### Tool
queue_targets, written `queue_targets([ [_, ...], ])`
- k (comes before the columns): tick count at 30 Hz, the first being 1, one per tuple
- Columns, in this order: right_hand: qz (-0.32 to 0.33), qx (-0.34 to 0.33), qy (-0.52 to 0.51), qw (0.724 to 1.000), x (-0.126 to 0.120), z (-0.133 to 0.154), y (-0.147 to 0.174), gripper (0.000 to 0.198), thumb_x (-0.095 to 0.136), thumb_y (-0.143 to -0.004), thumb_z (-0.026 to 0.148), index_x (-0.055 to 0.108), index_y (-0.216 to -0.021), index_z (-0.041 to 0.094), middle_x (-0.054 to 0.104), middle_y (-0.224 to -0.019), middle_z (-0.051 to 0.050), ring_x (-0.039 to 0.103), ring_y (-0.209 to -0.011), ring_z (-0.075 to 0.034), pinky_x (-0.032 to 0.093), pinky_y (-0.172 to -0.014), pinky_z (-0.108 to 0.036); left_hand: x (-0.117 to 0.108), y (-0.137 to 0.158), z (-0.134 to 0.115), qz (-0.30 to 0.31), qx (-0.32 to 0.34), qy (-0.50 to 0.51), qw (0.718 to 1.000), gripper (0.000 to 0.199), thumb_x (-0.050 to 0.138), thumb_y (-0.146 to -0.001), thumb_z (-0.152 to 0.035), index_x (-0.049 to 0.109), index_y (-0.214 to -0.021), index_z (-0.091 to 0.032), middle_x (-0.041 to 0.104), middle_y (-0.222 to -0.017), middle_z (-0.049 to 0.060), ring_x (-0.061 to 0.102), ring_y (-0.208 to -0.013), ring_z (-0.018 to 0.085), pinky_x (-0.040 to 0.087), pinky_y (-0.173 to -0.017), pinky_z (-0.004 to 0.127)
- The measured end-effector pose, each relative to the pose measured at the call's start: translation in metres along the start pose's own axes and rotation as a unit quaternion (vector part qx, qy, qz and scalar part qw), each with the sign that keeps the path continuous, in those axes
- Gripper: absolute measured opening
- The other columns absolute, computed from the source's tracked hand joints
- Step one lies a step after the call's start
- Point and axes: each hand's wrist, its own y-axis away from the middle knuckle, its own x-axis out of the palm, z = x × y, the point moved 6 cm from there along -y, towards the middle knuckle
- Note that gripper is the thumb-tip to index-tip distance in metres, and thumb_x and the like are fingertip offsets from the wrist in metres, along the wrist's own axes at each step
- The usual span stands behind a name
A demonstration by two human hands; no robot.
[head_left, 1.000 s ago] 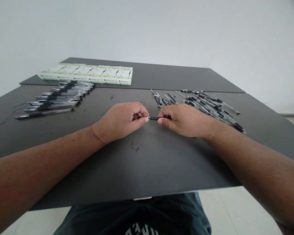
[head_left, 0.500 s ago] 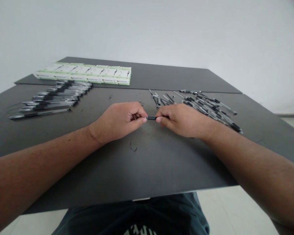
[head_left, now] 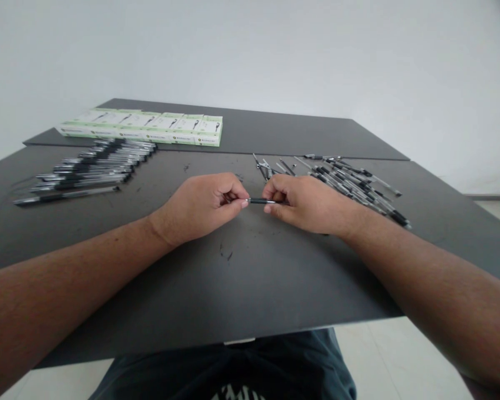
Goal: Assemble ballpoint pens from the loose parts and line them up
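A pen with a black grip lies level between my two hands, just over the table. My left hand pinches its tip end with thumb and forefinger. Around the barrel to the right curl the fingers of my right hand, the thumb slightly lower; the pen's far end is hidden by that hand. Just behind my right hand lie thin refills and small pen parts. To its right is a loose heap of pens, partly covered by my forearm.
On the left, a row of pens lies side by side, with one pen nearest me. Behind them stand several white and green boxes in a line. The dark table has ink marks, and a seam crosses it farther back.
My right fingers have loosened and parted slightly, showing more of the pen's grip and barrel. My left hand keeps its pinch on the tip end.
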Motion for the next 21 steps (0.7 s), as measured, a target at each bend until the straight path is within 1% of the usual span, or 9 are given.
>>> queue_targets([
  [2,0.009,-0.018,0.021,1.000,0.001,0.002,0.000,0.015,0.061,-0.099,0.030,0.071,-0.104,0.019,0.074,-0.090,-0.004,0.063,-0.076,-0.017,0.039,-0.070,-0.029,0.000,0.000,0.000,0.000,-0.001,0.003,1.000,0.017,0.063,-0.091,-0.037,0.073,-0.094,-0.023,0.078,-0.083,-0.001,0.071,-0.075,0.016,0.050,-0.071,0.026],
  [4,0.030,-0.035,0.032,0.998,0.003,0.005,-0.001,0.024,0.052,-0.104,0.030,0.072,-0.099,0.019,0.075,-0.089,-0.005,0.063,-0.077,-0.018,0.039,-0.072,-0.030,0.001,0.000,0.000,0.006,0.001,0.008,1.000,0.016,0.064,-0.091,-0.036,0.073,-0.094,-0.023,0.078,-0.082,-0.001,0.071,-0.073,0.015,0.050,-0.071,0.026],
  [6,0.040,-0.036,0.030,0.998,0.004,0.006,-0.001,0.029,0.048,-0.106,0.031,0.073,-0.100,0.019,0.076,-0.092,-0.006,0.064,-0.079,-0.018,0.040,-0.073,-0.030,0.002,0.000,0.002,0.015,0.000,0.012,1.000,0.015,0.064,-0.090,-0.036,0.073,-0.094,-0.023,0.077,-0.080,-0.001,0.071,-0.072,0.016,0.051,-0.070,0.026],
  [9,0.015,-0.011,0.013,1.000,0.003,0.004,0.000,0.022,0.057,-0.102,0.032,0.073,-0.112,0.020,0.078,-0.094,-0.005,0.066,-0.080,-0.018,0.041,-0.073,-0.029,0.003,0.000,0.004,0.023,0.000,0.018,1.000,0.016,0.064,-0.090,-0.036,0.073,-0.094,-0.023,0.077,-0.080,-0.001,0.071,-0.072,0.016,0.051,-0.070,0.026],
  [11,0.000,-0.001,-0.003,1.000,0.002,0.003,0.000,0.021,0.063,-0.098,0.032,0.071,-0.114,0.020,0.077,-0.090,-0.003,0.066,-0.079,-0.017,0.041,-0.072,-0.028,0.003,0.000,0.004,0.022,0.005,0.023,0.999,0.018,0.064,-0.091,-0.038,0.073,-0.094,-0.023,0.077,-0.081,0.000,0.071,-0.073,0.016,0.051,-0.070,0.026],
  [18,-0.022,-0.013,-0.008,1.000,0.002,-0.001,0.000,0.016,0.067,-0.093,0.027,0.071,-0.106,0.020,0.075,-0.090,-0.002,0.065,-0.079,-0.016,0.041,-0.073,-0.026,-0.001,0.001,0.004,-0.007,0.012,0.034,0.999,0.016,0.066,-0.091,-0.036,0.072,-0.093,-0.021,0.076,-0.080,0.000,0.071,-0.071,0.016,0.052,-0.071,0.026],
  [21,-0.032,-0.010,-0.007,0.999,0.000,-0.004,0.000,0.012,0.066,-0.093,0.027,0.071,-0.102,0.020,0.074,-0.088,-0.002,0.064,-0.079,-0.016,0.041,-0.072,-0.027,-0.002,0.001,0.006,-0.014,0.009,0.042,0.999,0.016,0.066,-0.092,-0.036,0.072,-0.093,-0.021,0.077,-0.080,0.000,0.071,-0.071,0.016,0.052,-0.072,0.026],
])
